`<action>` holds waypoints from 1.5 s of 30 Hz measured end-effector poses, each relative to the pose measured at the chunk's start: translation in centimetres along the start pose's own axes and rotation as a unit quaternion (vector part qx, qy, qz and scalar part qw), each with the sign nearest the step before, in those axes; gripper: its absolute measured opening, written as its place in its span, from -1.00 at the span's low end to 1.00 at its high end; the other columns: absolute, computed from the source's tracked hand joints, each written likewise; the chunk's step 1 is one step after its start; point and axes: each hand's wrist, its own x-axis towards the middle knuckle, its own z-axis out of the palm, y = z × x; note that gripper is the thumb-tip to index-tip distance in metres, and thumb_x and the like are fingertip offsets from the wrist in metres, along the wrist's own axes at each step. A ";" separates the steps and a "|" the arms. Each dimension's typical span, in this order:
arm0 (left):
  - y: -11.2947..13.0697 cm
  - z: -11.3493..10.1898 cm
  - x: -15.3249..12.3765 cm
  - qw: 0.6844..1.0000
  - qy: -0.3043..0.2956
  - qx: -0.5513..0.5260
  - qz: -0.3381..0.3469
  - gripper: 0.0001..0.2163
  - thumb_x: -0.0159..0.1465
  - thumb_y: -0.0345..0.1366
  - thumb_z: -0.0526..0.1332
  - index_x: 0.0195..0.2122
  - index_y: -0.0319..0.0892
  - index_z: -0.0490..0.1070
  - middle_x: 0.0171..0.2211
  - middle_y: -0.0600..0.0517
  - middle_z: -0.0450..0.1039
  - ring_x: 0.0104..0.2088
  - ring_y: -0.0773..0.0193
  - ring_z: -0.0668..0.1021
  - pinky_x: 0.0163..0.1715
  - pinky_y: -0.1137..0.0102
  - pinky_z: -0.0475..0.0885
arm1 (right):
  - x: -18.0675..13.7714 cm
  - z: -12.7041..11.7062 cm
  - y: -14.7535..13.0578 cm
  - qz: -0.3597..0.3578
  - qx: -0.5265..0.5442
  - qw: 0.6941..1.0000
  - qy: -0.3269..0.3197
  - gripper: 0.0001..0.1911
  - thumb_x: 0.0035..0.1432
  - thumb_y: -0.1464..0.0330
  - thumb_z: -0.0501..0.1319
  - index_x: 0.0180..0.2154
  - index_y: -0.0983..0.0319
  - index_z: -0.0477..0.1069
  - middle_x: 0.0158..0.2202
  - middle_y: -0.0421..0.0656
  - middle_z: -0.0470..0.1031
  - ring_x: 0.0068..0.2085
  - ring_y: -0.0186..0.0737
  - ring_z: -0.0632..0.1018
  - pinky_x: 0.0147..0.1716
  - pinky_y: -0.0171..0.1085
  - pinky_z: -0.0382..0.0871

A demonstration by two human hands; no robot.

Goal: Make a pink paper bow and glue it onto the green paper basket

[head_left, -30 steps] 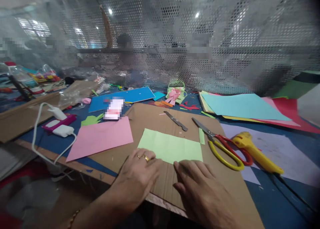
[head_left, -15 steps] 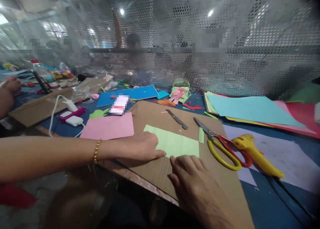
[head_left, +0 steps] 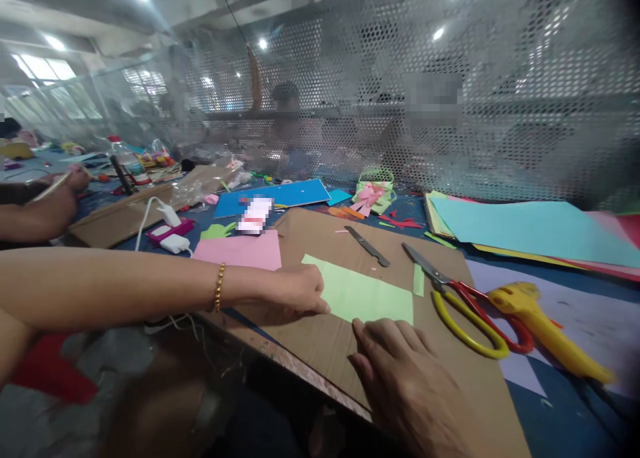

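A light green paper sheet [head_left: 365, 295] lies on a brown cardboard sheet [head_left: 320, 241]. My left hand [head_left: 295, 291] reaches in from the left with a gold bracelet on its wrist; its fingers are curled together and press the paper's left corner. My right hand [head_left: 400, 371] lies flat with fingers stretched out, fingertips on the paper's near edge. Scissors with red and yellow handles [head_left: 460, 298] rest just right of the paper, and a thin green paper strip [head_left: 419, 279] lies between them.
A yellow cutter [head_left: 545, 331] lies right of the scissors. A metal blade [head_left: 367, 246] lies behind the paper. Pink paper [head_left: 240, 250], blue card [head_left: 280, 195], stacked coloured sheets [head_left: 530, 228], a white charger [head_left: 173, 243]. Another person's hand [head_left: 55, 201] works at far left. Perforated screen behind.
My left arm has swung out to come in from the left, its hand moving from the paper's near edge to the left corner. The camera has turned left. My right hand stayed.
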 end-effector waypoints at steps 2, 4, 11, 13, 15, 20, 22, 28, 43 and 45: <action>-0.2 -0.1 0.0 1.000 -0.010 -0.003 0.000 -0.70 0.18 -0.13 0.26 -0.61 -0.15 0.29 -0.70 0.12 0.33 -0.64 0.31 0.39 -0.60 0.41 0.18 | 0.0 0.1 0.0 0.000 0.000 1.000 0.004 -0.77 0.38 0.39 0.12 0.02 0.26 0.40 -0.27 -0.08 0.43 -0.29 -0.08 0.43 -0.35 -0.12 0.38; -0.3 -0.2 -0.1 1.000 -0.015 0.005 -0.002 -0.71 0.22 -0.15 0.26 -0.57 -0.16 0.31 -0.69 0.14 0.32 -0.64 0.33 0.39 -0.60 0.43 0.20 | 0.0 0.1 0.0 -0.001 0.000 1.000 0.000 -0.77 0.38 0.38 0.12 0.02 0.25 0.40 -0.27 -0.09 0.44 -0.28 -0.09 0.44 -0.34 -0.13 0.39; -1.2 -1.2 -0.7 0.997 -0.035 0.056 -0.031 -0.70 0.39 -0.10 0.24 -0.36 -0.24 0.42 -0.49 0.14 0.40 -0.52 0.39 0.46 -0.45 0.43 0.43 | 0.0 -0.1 0.1 -0.008 -0.010 1.000 0.008 -0.74 0.39 0.37 0.10 0.05 0.28 0.39 -0.27 -0.08 0.44 -0.28 -0.08 0.44 -0.33 -0.10 0.40; -2.0 -1.5 -0.7 0.997 -0.038 0.064 -0.037 -0.71 0.40 -0.10 0.23 -0.33 -0.24 0.44 -0.47 0.13 0.42 -0.51 0.38 0.47 -0.44 0.42 0.45 | 0.0 -0.1 0.2 -0.015 -0.007 1.000 0.008 -0.75 0.40 0.36 0.10 0.04 0.29 0.40 -0.26 -0.07 0.44 -0.28 -0.08 0.44 -0.33 -0.10 0.41; -2.8 -1.6 -0.7 0.996 -0.039 0.068 -0.042 -0.72 0.40 -0.11 0.23 -0.32 -0.25 0.44 -0.47 0.12 0.43 -0.51 0.38 0.48 -0.44 0.42 0.45 | -0.1 0.0 0.2 -0.020 -0.008 1.000 0.007 -0.75 0.41 0.35 0.09 0.03 0.29 0.40 -0.26 -0.07 0.44 -0.27 -0.08 0.44 -0.34 -0.09 0.42; -4.2 -2.0 -0.9 0.996 -0.033 0.075 -0.046 -0.74 0.40 -0.14 0.23 -0.29 -0.25 0.45 -0.42 0.10 0.45 -0.46 0.36 0.51 -0.41 0.40 0.48 | -0.2 0.2 0.3 -0.010 -0.010 1.000 0.016 -0.73 0.42 0.36 0.07 0.06 0.29 0.39 -0.24 -0.08 0.46 -0.27 -0.08 0.44 -0.34 -0.09 0.40; -4.5 -2.1 -1.1 0.995 -0.032 0.078 -0.045 -0.75 0.40 -0.14 0.24 -0.28 -0.25 0.45 -0.40 0.09 0.46 -0.43 0.35 0.52 -0.38 0.38 0.49 | -0.2 0.2 0.3 -0.011 -0.011 1.000 0.015 -0.73 0.43 0.35 0.06 0.05 0.29 0.39 -0.24 -0.08 0.47 -0.26 -0.09 0.45 -0.33 -0.09 0.40; -5.5 -2.6 -1.4 0.995 -0.028 0.081 -0.049 -0.72 0.40 -0.10 0.23 -0.26 -0.25 0.45 -0.37 0.07 0.46 -0.41 0.33 0.51 -0.36 0.37 0.48 | 0.1 -0.1 0.4 -0.017 -0.019 1.000 0.008 -0.74 0.44 0.33 0.03 0.04 0.25 0.39 -0.24 -0.08 0.47 -0.27 -0.09 0.47 -0.32 -0.08 0.40; -1.3 -2.0 -4.6 0.957 0.176 0.212 0.094 -0.84 0.36 -0.27 0.15 -0.25 -0.21 0.47 -0.22 -0.14 0.51 -0.19 0.06 0.51 -0.22 0.27 0.31 | 0.1 -0.3 0.1 -0.006 -0.002 1.000 -0.003 -0.73 0.41 0.36 0.10 0.07 0.28 0.39 -0.25 -0.07 0.45 -0.27 -0.09 0.44 -0.33 -0.10 0.40; -0.3 -0.2 -4.8 0.937 0.167 0.232 0.200 -0.87 0.36 -0.24 0.21 -0.18 -0.16 0.48 -0.10 -0.09 0.49 -0.08 0.09 0.49 -0.09 0.28 0.31 | 0.1 -0.3 0.0 0.010 0.005 1.000 -0.010 -0.72 0.39 0.37 0.12 0.09 0.28 0.38 -0.24 -0.07 0.45 -0.25 -0.07 0.43 -0.31 -0.09 0.39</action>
